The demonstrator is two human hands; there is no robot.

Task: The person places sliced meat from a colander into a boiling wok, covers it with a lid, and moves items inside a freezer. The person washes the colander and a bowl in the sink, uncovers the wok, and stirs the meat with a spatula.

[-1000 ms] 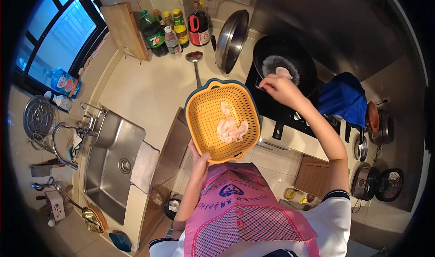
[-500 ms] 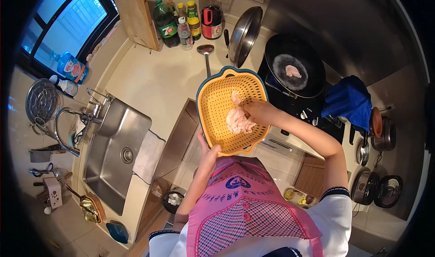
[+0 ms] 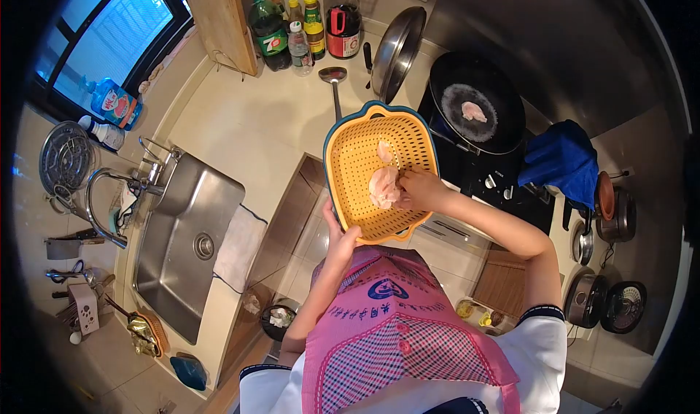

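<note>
My left hand (image 3: 340, 240) grips the near left edge of a yellow perforated basket (image 3: 350, 199) nested in a dark blue one. Inside the basket lie pale pink pieces of raw meat (image 3: 383, 187), with a smaller piece (image 3: 384, 151) apart from them. My right hand (image 3: 421, 189) reaches into the basket, its curled fingers against the right side of the meat. One more pale piece (image 3: 473, 112) lies in whitish liquid in the black frying pan (image 3: 504, 93) on the stove.
Behind the basket are a ladle (image 3: 335, 86), a large metal lid (image 3: 399, 53) and several bottles (image 3: 273, 35). A steel sink (image 3: 182, 257) is at the left, with a cloth (image 3: 239, 250) on its edge. A blue cloth (image 3: 560, 162) hangs right of the pan.
My right hand has moved from beside the pan down into the basket and onto the meat. The pan's meat piece is now uncovered by my hand. The view has shifted slightly.
</note>
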